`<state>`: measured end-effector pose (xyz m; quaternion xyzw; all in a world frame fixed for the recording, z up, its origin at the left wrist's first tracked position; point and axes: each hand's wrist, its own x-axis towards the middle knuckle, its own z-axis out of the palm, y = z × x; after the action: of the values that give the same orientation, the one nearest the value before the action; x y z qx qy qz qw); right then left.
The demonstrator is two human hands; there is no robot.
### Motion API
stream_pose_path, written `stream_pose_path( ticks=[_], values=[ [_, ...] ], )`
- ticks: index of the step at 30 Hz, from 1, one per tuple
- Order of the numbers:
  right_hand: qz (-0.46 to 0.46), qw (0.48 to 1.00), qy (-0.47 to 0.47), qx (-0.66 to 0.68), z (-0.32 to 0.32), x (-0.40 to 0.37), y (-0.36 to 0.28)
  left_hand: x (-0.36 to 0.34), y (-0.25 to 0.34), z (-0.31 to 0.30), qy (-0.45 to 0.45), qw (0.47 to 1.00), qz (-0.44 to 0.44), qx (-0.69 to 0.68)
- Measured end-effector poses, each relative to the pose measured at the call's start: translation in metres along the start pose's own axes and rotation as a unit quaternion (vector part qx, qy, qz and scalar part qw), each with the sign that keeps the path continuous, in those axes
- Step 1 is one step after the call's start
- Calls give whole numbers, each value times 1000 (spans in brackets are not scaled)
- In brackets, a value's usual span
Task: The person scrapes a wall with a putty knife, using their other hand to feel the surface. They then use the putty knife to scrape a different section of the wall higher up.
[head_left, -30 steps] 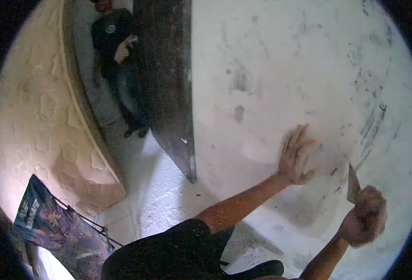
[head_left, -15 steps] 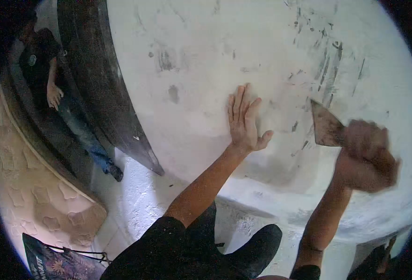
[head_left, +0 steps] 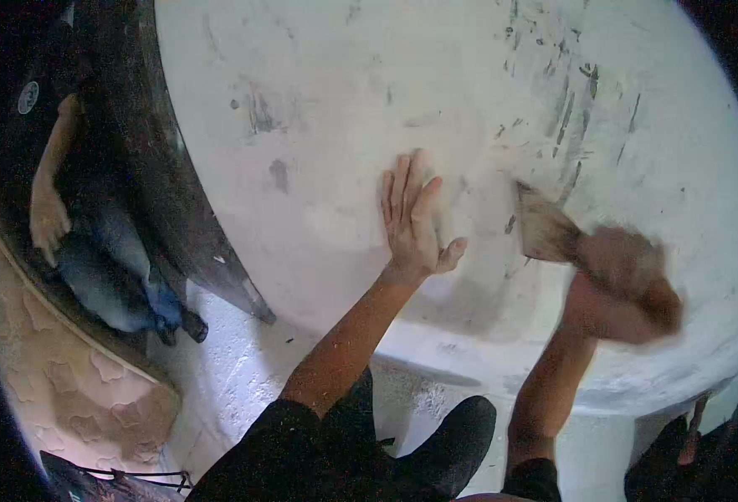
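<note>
A large pale, smooth surface (head_left: 319,109) with dark smudges and streaks fills the middle of the head view. Flat against it lies my left hand (head_left: 416,222), fingers stretched out, thumb apart, holding nothing. To its right, my right hand (head_left: 628,280) is closed round the handle of a scraper (head_left: 545,224). The scraper's wide, stained metal blade points up and left, near several dark marks. My right hand is blurred by motion, and the handle is hidden inside it. Whether the blade touches the surface is unclear.
At the left, a person (head_left: 105,251) in dark top and jeans is beside a dark curved panel (head_left: 193,192). A quilted pink-beige pad (head_left: 84,376) lies lower left, with a printed bag (head_left: 93,485) below. Dark clothing of someone (head_left: 679,460) shows lower right.
The view has shifted, so the surface and both hands appear further left. The scraper has come nearer my left hand. The person at the left has lowered their body and moved their arm.
</note>
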<state>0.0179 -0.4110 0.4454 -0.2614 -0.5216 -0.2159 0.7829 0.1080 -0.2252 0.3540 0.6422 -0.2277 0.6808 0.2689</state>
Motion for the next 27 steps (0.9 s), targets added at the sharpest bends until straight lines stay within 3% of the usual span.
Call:
stream_pose_path(
  ticks=[3,5,7,8,10,11,13,15,17,18,19,20,21,23,26,27],
  values=[
    [-141,988,2,-69,8,2,-5,-3,1,-3,1,1000,3,-2],
    [36,984,69,-160,10,10,16,-4,0,-3,-4,1000,2,3],
    [-47,989,85,-112,9,-3,-7,-4,-1,-1,2,1000,3,-5],
    [-89,993,3,-79,10,2,-20,-4,0,-1,5,1000,-2,-7],
    [-112,984,-49,-130,10,12,-18,-3,1,0,4,1000,-5,0],
    [-96,972,-20,-215,14,19,-7,-3,3,-2,0,1000,-8,7],
    [-17,978,18,-208,17,17,-22,-2,2,-5,-1,1000,-12,1],
    [-75,993,4,-96,22,12,-51,0,0,0,24,1000,5,-7],
    [-103,987,-74,-100,21,18,-49,0,0,-1,15,1000,10,0],
    [-138,957,200,-158,39,25,-18,0,1,-1,13,1000,8,-2],
    [-163,851,457,-203,45,32,2,1,1,-1,13,1000,5,2],
    [-71,943,272,-178,23,31,9,2,1,-1,13,1000,2,7],
    [24,987,75,-143,12,32,13,0,1,-4,12,1000,3,4],
    [-110,973,66,-193,16,34,-10,0,-6,2,23,1000,0,-7],
    [-114,985,31,-124,12,55,-30,5,-7,0,23,1000,11,-17],
    [-55,991,27,-116,10,59,-13,4,-2,-2,20,1000,7,-17]
  ],
)
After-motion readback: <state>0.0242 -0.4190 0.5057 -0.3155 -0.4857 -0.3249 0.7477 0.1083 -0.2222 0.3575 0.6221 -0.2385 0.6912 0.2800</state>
